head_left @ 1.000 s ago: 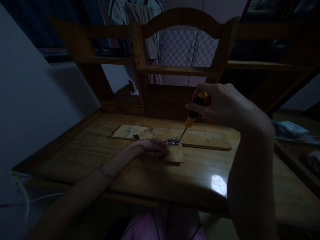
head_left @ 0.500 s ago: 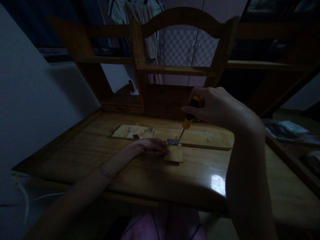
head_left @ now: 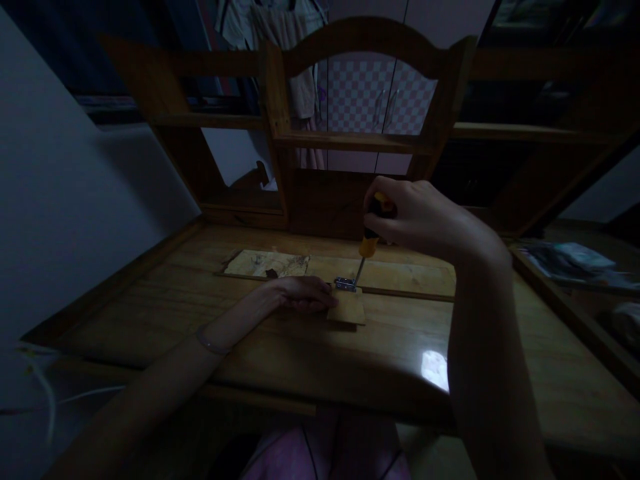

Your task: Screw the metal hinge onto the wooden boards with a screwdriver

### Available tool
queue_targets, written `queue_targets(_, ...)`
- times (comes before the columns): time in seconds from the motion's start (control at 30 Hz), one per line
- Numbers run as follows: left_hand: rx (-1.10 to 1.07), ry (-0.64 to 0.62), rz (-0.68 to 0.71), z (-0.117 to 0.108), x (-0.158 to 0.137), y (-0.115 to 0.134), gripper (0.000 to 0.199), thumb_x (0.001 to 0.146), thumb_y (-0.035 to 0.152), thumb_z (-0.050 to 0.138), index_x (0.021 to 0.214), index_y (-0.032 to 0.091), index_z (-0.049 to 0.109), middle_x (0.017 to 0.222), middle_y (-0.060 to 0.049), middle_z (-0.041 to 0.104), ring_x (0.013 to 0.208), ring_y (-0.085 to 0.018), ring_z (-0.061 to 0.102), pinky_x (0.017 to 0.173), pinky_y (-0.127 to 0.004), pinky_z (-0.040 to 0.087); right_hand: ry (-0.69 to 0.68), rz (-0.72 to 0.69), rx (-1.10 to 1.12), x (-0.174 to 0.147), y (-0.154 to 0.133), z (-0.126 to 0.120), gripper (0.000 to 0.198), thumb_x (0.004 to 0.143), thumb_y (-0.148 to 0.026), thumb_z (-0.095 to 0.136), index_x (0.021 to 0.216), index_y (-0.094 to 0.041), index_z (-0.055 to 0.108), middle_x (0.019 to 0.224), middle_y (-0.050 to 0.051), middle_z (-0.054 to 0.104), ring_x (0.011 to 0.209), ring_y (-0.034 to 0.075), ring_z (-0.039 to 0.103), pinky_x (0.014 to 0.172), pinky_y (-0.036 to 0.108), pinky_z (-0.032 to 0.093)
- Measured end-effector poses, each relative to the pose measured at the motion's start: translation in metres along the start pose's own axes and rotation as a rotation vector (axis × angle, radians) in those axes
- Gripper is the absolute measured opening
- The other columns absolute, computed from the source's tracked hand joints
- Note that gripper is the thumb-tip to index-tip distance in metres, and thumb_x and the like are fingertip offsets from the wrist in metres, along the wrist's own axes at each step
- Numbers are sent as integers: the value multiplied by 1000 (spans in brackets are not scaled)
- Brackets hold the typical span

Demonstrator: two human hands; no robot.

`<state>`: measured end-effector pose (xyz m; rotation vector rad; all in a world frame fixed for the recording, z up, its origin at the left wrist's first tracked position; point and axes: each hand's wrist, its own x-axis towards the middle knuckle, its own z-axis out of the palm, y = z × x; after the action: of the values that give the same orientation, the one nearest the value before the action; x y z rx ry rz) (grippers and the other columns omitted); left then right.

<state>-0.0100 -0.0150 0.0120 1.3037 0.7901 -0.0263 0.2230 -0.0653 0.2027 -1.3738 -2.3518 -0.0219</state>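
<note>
My right hand (head_left: pixel 400 207) is closed round the black and yellow handle of a screwdriver (head_left: pixel 369 245). Its shaft slants down to the right end of a small metal hinge (head_left: pixel 345 284). The hinge lies at the top edge of a small square wooden piece (head_left: pixel 347 308), by a long wooden board (head_left: pixel 400 277). With its fingers closed, my left hand (head_left: pixel 306 294) grips the left edge of the small wooden piece. Whether the screwdriver's tip sits in a screw is too small to tell.
Everything lies on a wooden desk (head_left: pixel 280 347) with a wooden shelf unit (head_left: pixel 350 141) along its back. A torn, stained patch (head_left: pixel 267 264) covers the long board's left part. Plastic-wrapped items (head_left: pixel 575 260) lie at the right. The room is dim.
My right hand and the screwdriver have shifted slightly left, and the screwdriver's handle stands a little more upright. My left hand stays on the wooden piece.
</note>
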Motion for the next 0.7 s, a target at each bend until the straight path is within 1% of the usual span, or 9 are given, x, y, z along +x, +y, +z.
queue_targets(0.1, -26, -13, 25, 1, 0, 1, 45, 77, 47, 76, 57, 16, 52, 42, 4, 43, 30, -4, 30, 28, -17, 17, 34, -9, -38, 2, 2, 4, 21, 88, -37, 55, 99, -20, 63, 87, 7, 67, 87, 25, 61, 68, 31, 41)
queue_targets(0.2, -66, -35, 41, 4, -2, 3, 44, 77, 45, 76, 56, 16, 49, 42, 5, 41, 29, -4, 28, 27, -16, 16, 47, 6, -79, 2, 2, 5, 26, 91, -42, 54, 98, -19, 62, 86, 8, 66, 84, 24, 61, 68, 31, 40)
queue_targets(0.33, -106, -79, 54, 6, -3, 4, 45, 79, 45, 74, 55, 16, 49, 40, 5, 39, 29, -4, 26, 26, -14, 16, -17, 51, -33, 0, 4, 1, 34, 87, -47, 58, 105, -19, 60, 88, 8, 66, 80, 24, 61, 67, 32, 42)
queue_targets(0.4, -117, -97, 57, 7, -3, 4, 45, 81, 45, 72, 55, 16, 50, 40, 5, 39, 29, -3, 25, 25, -14, 16, -58, 62, 4, -1, 7, -2, 35, 84, -45, 60, 109, -20, 59, 93, 8, 67, 81, 24, 62, 69, 32, 43)
queue_targets(0.5, -127, -110, 44, 5, -2, 2, 46, 83, 44, 71, 54, 16, 49, 39, 4, 38, 27, -4, 24, 24, -14, 17, -84, 54, 20, -1, 11, -5, 31, 83, -37, 59, 110, -22, 60, 98, 7, 67, 85, 24, 62, 72, 32, 44)
queue_targets(0.6, -136, -131, 50, 4, -1, 1, 47, 84, 43, 70, 51, 16, 48, 37, 4, 37, 27, -4, 25, 23, -13, 17, -87, 47, 29, 0, 13, -5, 30, 83, -35, 58, 109, -22, 61, 96, 7, 67, 85, 24, 62, 70, 32, 44)
queue_targets(0.7, -208, -152, 69, 4, -2, 1, 43, 84, 40, 71, 54, 16, 49, 38, 4, 38, 27, -3, 24, 24, -12, 17, -66, 36, 32, -1, 13, -4, 29, 84, -36, 58, 109, -21, 62, 95, 8, 68, 85, 24, 62, 70, 32, 44)
